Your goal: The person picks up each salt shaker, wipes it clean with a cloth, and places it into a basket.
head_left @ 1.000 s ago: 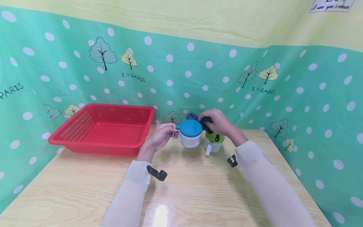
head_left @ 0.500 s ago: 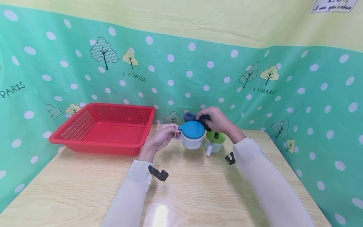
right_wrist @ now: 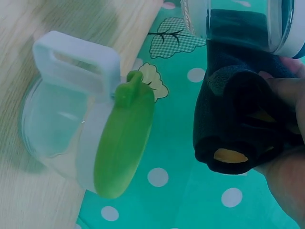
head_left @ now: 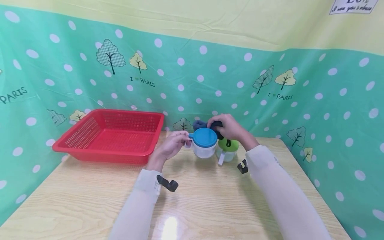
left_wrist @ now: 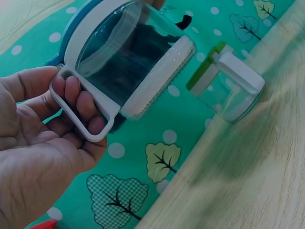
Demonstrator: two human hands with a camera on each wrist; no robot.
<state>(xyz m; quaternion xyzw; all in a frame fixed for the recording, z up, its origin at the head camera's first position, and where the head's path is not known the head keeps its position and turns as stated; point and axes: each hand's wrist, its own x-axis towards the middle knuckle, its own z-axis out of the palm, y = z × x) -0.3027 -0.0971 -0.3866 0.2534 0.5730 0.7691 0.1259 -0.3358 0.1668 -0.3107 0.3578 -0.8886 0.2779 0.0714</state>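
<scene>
My left hand (head_left: 172, 145) holds a glass seasoning jar (left_wrist: 133, 57) by its white loop handle, with several fingers curled through the loop. The jar has a blue lid (head_left: 205, 137) and is raised over the table's far side. In my right hand (head_left: 229, 126) is a bunched dark cloth (right_wrist: 233, 109), whose rolled openings show a yellowish inside. The cloth lies against the far side of the raised jar, and part of it shows through the glass. A second glass jar (right_wrist: 124, 143), with a green lid and white handle, stands on the table just below my right hand.
A red perforated plastic basket (head_left: 120, 143) sits at the table's back left, beside my left hand. Behind the wooden table (head_left: 204, 200) hangs a green curtain (head_left: 180, 96) printed with dots and trees.
The cloth and my right hand have shifted slightly left behind the jar. The blue-lidded jar has moved a little to the right in the view, still held in my left hand.
</scene>
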